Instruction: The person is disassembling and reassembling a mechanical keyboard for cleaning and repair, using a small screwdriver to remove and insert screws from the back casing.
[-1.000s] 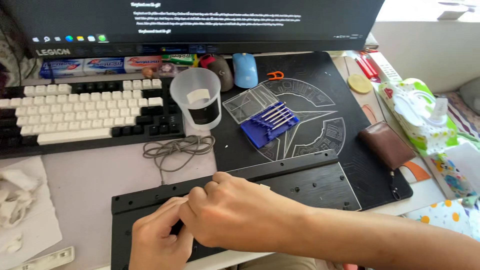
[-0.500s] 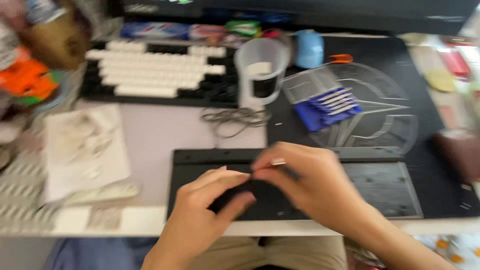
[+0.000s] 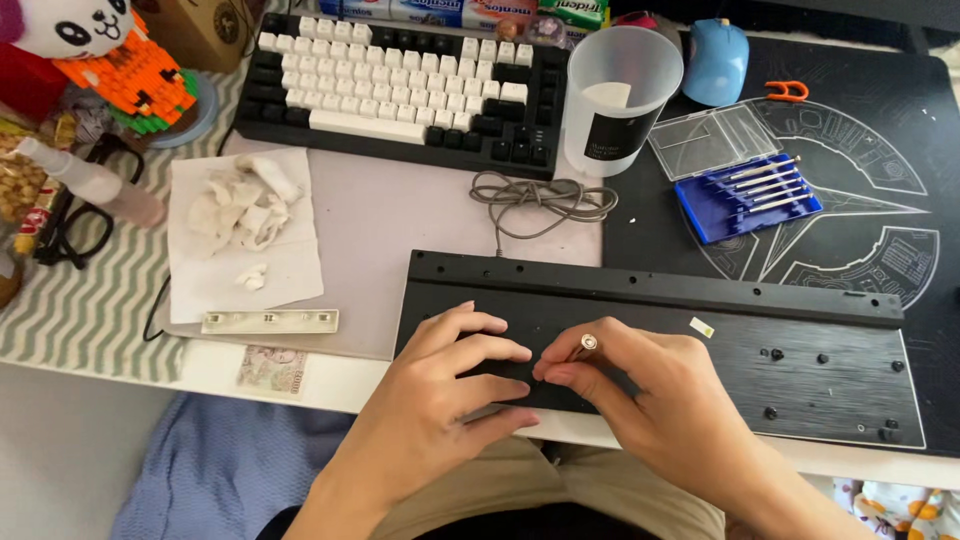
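Black keyboard case [image 3: 700, 330] lies bottom-up along the desk [image 3: 400, 215] front edge, below the assembled keyboard [image 3: 400, 85]. Left hand [image 3: 440, 400] rests on the case, fingers spread. Right hand [image 3: 650, 400] pinches a small metal screwdriver [image 3: 583, 347] upright against the case.

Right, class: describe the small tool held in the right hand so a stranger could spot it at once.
Start at the long black keyboard case lying along the desk's near edge. Over its left part the left hand and right hand meet; pinched in the right hand's fingertips is a small precision screwdriver. Only its round metal end shows, unlike the set lying in the blue case.
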